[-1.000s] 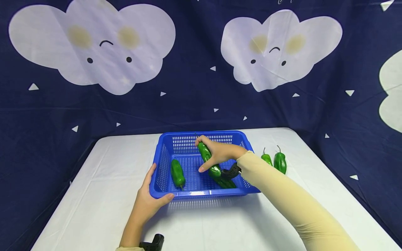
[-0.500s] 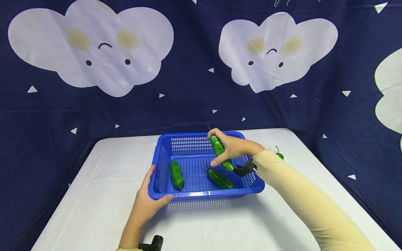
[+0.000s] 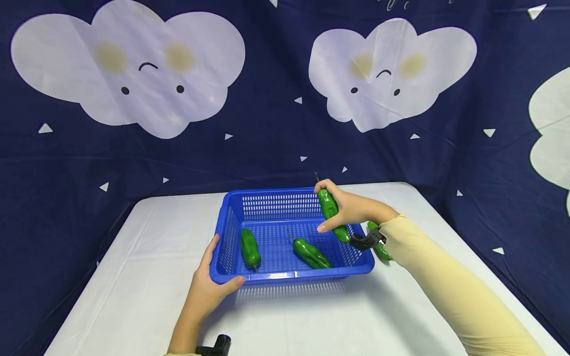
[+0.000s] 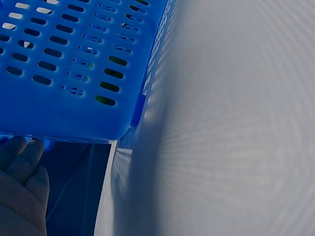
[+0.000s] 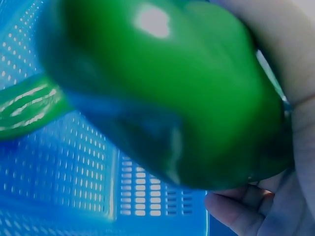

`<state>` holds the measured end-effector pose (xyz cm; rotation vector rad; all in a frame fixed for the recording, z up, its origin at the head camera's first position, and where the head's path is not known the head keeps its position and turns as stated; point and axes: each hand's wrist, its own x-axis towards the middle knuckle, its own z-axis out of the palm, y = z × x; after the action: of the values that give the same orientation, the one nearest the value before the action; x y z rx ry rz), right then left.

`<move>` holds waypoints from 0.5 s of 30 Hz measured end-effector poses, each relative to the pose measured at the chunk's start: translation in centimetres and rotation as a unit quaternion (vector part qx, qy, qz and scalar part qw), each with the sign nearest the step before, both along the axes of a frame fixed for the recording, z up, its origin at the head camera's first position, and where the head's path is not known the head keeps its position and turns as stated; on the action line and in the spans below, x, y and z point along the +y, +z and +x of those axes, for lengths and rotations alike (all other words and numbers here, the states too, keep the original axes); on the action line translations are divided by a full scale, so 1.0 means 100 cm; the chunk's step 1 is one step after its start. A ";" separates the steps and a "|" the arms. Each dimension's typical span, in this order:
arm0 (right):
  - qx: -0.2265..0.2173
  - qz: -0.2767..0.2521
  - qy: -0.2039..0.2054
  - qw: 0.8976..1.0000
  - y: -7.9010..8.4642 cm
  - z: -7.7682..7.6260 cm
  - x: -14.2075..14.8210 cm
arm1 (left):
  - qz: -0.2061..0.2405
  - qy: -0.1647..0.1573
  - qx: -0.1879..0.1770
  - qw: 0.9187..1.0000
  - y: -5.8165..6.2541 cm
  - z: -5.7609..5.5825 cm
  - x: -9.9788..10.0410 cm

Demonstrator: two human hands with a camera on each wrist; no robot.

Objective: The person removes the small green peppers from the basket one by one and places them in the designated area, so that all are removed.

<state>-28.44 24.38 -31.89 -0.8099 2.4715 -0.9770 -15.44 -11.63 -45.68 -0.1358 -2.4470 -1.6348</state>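
My right hand (image 3: pixel 353 207) holds a long green pepper (image 3: pixel 328 206) over the right side of a blue slotted plastic basket (image 3: pixel 276 275). The pepper's thin stem points up and away. In the right wrist view this pepper (image 5: pixel 172 93) fills much of the picture, close to the camera. Two more green peppers lie inside the basket: one to the left (image 3: pixel 250 248), another at the front right (image 3: pixel 310 253). Spanning the basket's front left corner, my left hand (image 3: pixel 206 287) grips it, thumb on the front rim and fingers along the left side.
To the right of the basket, green pepper (image 3: pixel 384 252) shows on the white-covered table (image 3: pixel 147 257), partly hidden by my right wrist and sleeve (image 3: pixel 427 262). A dark blue cloth (image 3: pixel 267 153) with printed clouds hangs behind the table.
My right hand has lifted the pepper out of the basket's interior and moved right with it. The front right pepper in the basket is uncovered. My left hand stays at the corner.
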 end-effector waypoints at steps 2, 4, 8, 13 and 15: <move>0.003 0.004 -0.007 1.000 -0.001 0.000 0.007 | 0.001 0.000 0.002 1.000 0.000 0.000 0.000; 0.003 0.006 -0.015 1.000 -0.002 0.001 0.015 | 0.001 -0.001 0.003 1.000 -0.001 0.000 0.000; 0.006 0.008 -0.034 0.999 -0.003 0.003 0.031 | -0.001 -0.002 0.007 1.000 -0.001 0.000 0.000; -0.009 -0.016 -0.057 0.998 -0.005 0.005 0.050 | -0.001 -0.002 0.008 1.000 0.000 0.000 0.001; -0.008 -0.016 -0.068 0.998 -0.005 0.006 0.057 | -0.001 -0.002 0.007 1.000 0.000 0.001 0.001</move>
<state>-27.81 30.09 -32.42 -0.6488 2.5305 -1.0689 -15.38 -11.54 -45.67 -0.1532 -2.4394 -1.6280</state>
